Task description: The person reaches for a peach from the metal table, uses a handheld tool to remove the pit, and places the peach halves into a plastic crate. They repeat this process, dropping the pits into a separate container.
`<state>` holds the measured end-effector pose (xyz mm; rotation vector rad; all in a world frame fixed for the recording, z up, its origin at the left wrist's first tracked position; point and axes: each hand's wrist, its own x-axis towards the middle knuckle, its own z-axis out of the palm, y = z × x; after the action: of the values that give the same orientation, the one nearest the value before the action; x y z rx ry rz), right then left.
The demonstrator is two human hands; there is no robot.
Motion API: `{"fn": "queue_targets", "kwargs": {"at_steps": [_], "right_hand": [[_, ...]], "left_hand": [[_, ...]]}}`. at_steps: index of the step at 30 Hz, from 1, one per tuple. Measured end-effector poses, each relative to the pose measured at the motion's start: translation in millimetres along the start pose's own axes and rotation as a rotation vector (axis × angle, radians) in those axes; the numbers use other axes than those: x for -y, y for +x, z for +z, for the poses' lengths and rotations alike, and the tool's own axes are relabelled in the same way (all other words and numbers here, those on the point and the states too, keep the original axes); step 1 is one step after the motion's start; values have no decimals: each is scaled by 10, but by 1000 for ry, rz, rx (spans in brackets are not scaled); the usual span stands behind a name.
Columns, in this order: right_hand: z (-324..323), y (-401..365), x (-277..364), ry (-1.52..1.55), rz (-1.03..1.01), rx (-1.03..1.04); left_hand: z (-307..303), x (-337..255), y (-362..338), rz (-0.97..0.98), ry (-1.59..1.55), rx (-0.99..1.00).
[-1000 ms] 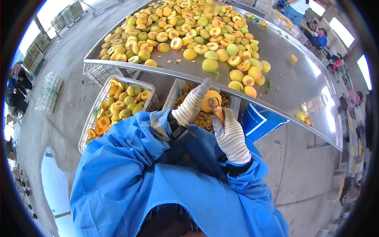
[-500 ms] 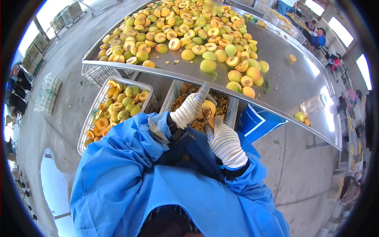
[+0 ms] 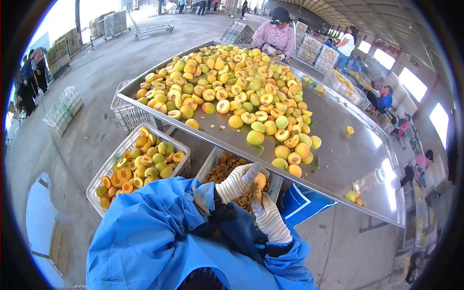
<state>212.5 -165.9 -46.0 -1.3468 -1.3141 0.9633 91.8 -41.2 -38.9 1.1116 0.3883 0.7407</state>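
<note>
Both my hands wear striped knit gloves and meet over the crate of brown scraps [image 3: 222,169], below the metal table's near edge. My left hand [image 3: 238,182] is closed on a yellow peach [image 3: 260,181], its thumb side toward the table edge. Just below the fruit, my right hand [image 3: 272,222] is closed round a narrow tan thing [image 3: 258,195] that points up at the peach; I cannot tell what kind it is. Left of the scraps, a white crate [image 3: 96,180] holds peach halves, several with hollow centres.
A large heap of whole and halved peaches [image 3: 227,92] covers much of the metal table [image 3: 333,145]. Under its edge stands a blue bag [image 3: 302,205]. A clear jar [image 3: 368,182] lies at the right. Across the table is a person [image 3: 275,36] in a patterned top.
The view has tipped up, bringing the person across the table into sight. My hands remain together at the peach, and the left fingers now reach further over its top.
</note>
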Motion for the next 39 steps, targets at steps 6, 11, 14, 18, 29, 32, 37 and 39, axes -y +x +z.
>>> {"fn": "queue_targets", "kwargs": {"at_steps": [6, 11, 14, 18, 29, 32, 37, 39], "right_hand": [[-8, -102, 469, 340, 541, 186], [-24, -76, 540, 501, 561, 95], [43, -110, 483, 604, 580, 122], [110, -94, 604, 1062, 593, 243], [11, -15, 534, 1291, 474, 317], [-70, -9, 496, 682, 461, 88], [-204, -57, 371, -124, 183, -9], [-237, -102, 435, -274, 124, 7]], "left_hand": [[-147, -135, 30, -226, 266, 76], [40, -134, -24, -42, -30, 36], [27, -150, -2, -209, -72, 52], [138, -145, -52, -20, -103, -11], [15, -232, 82, -259, -567, -83], [-244, -439, -9, -42, -198, -232], [-865, -1109, -617, -128, 1226, -364], [-1246, -1192, -916, -378, 1632, -442]]}}
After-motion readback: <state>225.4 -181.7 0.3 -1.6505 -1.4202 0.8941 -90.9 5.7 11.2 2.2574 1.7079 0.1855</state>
